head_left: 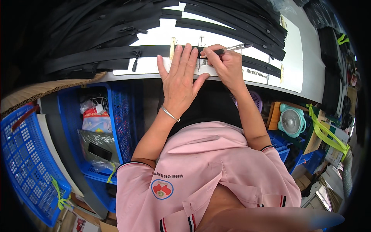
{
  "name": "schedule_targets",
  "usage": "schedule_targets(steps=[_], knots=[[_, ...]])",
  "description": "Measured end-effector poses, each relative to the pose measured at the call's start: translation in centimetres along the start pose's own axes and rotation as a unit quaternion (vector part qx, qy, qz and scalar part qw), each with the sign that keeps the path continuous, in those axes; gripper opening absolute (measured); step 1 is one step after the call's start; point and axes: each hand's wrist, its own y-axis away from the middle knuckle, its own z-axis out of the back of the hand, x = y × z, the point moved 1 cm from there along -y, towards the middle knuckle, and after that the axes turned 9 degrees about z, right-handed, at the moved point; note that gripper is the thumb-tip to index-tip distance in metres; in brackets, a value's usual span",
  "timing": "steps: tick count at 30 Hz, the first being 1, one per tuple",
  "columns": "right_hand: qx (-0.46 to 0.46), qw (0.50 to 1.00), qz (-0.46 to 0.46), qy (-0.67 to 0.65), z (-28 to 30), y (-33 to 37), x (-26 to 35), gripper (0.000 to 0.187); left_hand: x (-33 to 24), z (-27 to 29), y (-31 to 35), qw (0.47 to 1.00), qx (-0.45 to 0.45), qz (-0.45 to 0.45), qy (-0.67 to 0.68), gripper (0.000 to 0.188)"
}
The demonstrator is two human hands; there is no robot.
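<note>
A long black zipper (150,50) lies across a white sheet (293,50) on the table. My left hand (181,71) is spread flat over the zipper and the sheet, fingers pointing away from me. To its right, my right hand (228,65) grips a pen (236,47), with the tip down by the zipper near my left fingertips. A zipper pull (136,61) hangs off the strip left of my left hand. Strips of yellowish tape (172,48) and dark marks are on the sheet. Just what the pen tip touches is hidden by my fingers.
More black zippers (232,31) are spread over the table's far side and heaped at the left. Beneath the table's left edge stand blue plastic crates (116,127), one with bags and a black phone (99,151). A small turquoise fan (291,120) is low on the right.
</note>
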Motion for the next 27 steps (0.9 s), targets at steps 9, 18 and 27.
schedule_targets(steps=[9,18,27], knots=[[0.004,0.999,0.032,0.032,0.0,0.1,-0.2,0.020,-0.2,0.0,-0.2,1.000,0.002,-0.003,0.000,0.074],[-0.144,0.989,-0.018,-0.033,5.7,1.9,-0.3,0.019,-0.1,-0.1,0.0,1.000,0.007,-0.002,-0.024,0.073],[-0.184,0.981,-0.020,0.059,8.1,3.1,-3.2,0.018,-0.5,-0.1,0.0,0.999,0.031,-0.003,-0.021,0.080]])
